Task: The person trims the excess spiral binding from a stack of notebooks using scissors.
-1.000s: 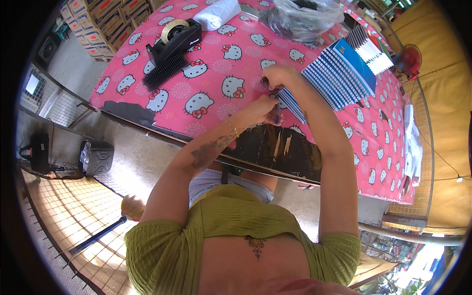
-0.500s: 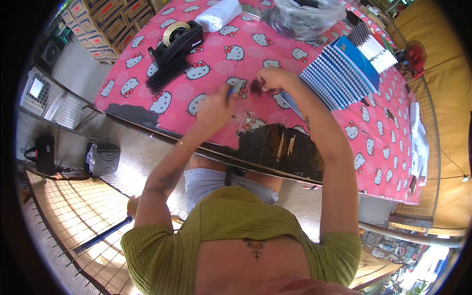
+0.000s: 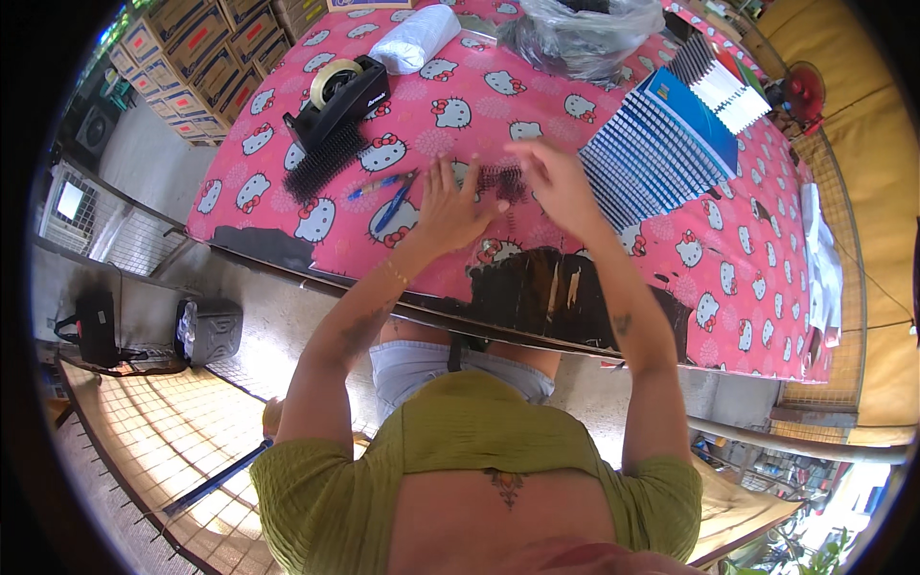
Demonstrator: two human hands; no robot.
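My left hand (image 3: 452, 209) lies palm down on the pink tablecloth with its fingers spread, its fingertips beside a small bunch of dark spiral binding coils (image 3: 502, 179). To the right of the coils, my right hand (image 3: 561, 187) hovers with fingers apart and nothing visible in it. Left of my left hand rests a blue-handled pair of pliers (image 3: 391, 206), its handles splayed. A larger bundle of black binding coils (image 3: 326, 165) sits farther left. Close to my right hand is a stack of blue spiral notebooks (image 3: 661, 144).
A black tape dispenser (image 3: 337, 101) stands by the larger bundle. Farther back are a white plastic roll (image 3: 415, 40) and a clear bag (image 3: 580, 43) with dark contents. The tablecloth is torn at the front, baring dark wood (image 3: 537, 292). Cartons (image 3: 196, 67) are stacked far left.
My left hand has put down the blue-handled pliers and spread flat toward the coils. My right hand has let go of the coils, its fingers parting.
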